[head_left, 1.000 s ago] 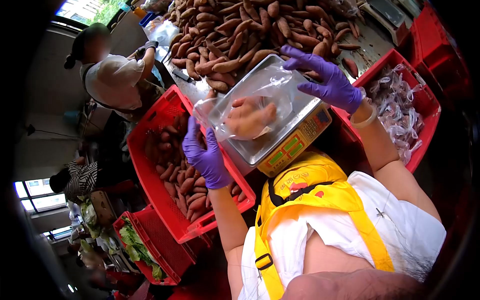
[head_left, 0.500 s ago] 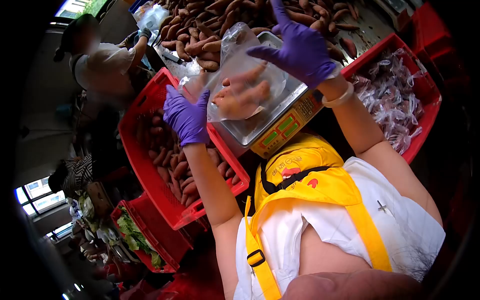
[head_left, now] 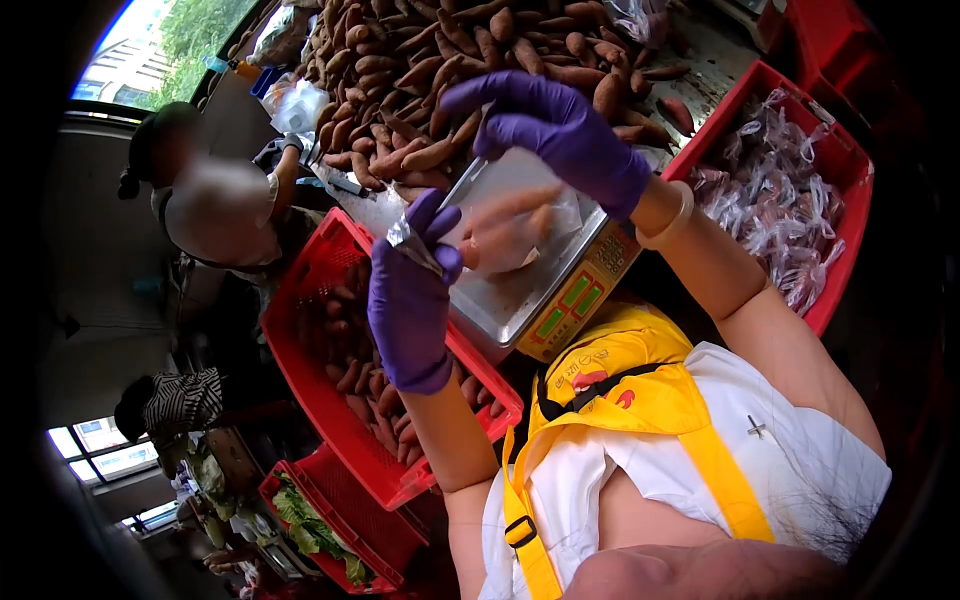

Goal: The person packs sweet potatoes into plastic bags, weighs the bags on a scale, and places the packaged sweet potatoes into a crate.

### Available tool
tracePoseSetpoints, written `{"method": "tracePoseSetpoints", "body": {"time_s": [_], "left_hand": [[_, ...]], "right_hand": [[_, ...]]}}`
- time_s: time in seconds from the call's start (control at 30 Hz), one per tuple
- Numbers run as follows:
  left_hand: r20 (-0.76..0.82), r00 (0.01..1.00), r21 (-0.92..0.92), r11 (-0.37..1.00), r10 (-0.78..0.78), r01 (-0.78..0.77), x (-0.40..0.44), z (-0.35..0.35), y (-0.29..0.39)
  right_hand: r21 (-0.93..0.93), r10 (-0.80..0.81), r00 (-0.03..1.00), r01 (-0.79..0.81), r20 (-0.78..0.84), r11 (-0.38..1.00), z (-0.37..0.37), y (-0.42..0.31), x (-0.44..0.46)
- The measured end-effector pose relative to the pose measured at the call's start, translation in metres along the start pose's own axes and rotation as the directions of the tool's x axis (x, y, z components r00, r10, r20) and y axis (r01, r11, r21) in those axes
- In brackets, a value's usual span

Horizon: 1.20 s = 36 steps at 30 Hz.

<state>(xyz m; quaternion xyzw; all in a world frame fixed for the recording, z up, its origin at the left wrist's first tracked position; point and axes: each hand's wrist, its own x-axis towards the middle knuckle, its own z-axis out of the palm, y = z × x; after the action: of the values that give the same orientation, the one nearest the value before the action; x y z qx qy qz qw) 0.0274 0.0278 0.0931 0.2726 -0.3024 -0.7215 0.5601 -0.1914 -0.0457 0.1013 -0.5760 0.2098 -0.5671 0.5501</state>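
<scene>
A clear plastic bag (head_left: pixel 522 248) with several sweet potatoes (head_left: pixel 508 215) in it is over the metal pan of a weighing scale (head_left: pixel 478 308). At the pan's left side, my left hand (head_left: pixel 410 310), in a purple glove, is closed on a bunched end of the bag. My right hand (head_left: pixel 570 135), gloved the same way, is above the pan with fingers curled in a pinch on the bag's other end, though little of the plastic shows there. The scale's green displays (head_left: pixel 565 305) face me.
Loose sweet potatoes (head_left: pixel 400 70) are heaped behind the scale. A red crate (head_left: pixel 400 490) of sweet potatoes stands left, another red crate (head_left: pixel 850 220) of filled bags right. Leafy greens (head_left: pixel 305 520) lie in a crate lower left. A co-worker (head_left: pixel 215 200) stands far left.
Both hands, spread wide half a second ago, have closed on the bag's ends. My left hand has moved right, and my right hand has come lower. The view has shifted slightly.
</scene>
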Motion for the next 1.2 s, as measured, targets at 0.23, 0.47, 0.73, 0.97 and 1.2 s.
{"method": "tracePoseSetpoints", "body": {"time_s": [0.23, 0.47, 0.73, 0.97, 1.2], "left_hand": [[-0.048, 0.992, 0.219, 0.971, 0.114, -0.100, -0.047, -0.023, -0.020], [-0.217, 0.969, 0.069, 0.992, 0.120, -0.107, -0.090, -0.057, -0.042], [-0.177, 0.977, 0.397, 0.917, 0.116, -0.037, -0.083, -0.007, -0.026], [-0.163, 0.974, 0.337, 0.936, 0.160, -0.098, -0.084, -0.041, -0.030], [-0.182, 0.970, 0.281, 0.954, 0.158, -0.102, -0.084, -0.044, -0.036]], "right_hand": [[-0.654, 0.359, 0.879, -0.072, 0.315, 0.753, 0.017, 0.085, -0.034], [-0.991, 0.787, 0.613, -0.040, 0.076, 0.127, -0.033, 0.062, -0.068], [-0.936, 0.349, 0.897, 0.163, 0.273, 0.313, 0.025, 0.092, -0.067], [-0.903, 0.490, 0.769, 0.269, 0.411, 0.336, 0.038, 0.087, -0.047], [-0.923, 0.496, 0.796, 0.192, 0.346, 0.335, -0.015, 0.093, -0.069]]}}
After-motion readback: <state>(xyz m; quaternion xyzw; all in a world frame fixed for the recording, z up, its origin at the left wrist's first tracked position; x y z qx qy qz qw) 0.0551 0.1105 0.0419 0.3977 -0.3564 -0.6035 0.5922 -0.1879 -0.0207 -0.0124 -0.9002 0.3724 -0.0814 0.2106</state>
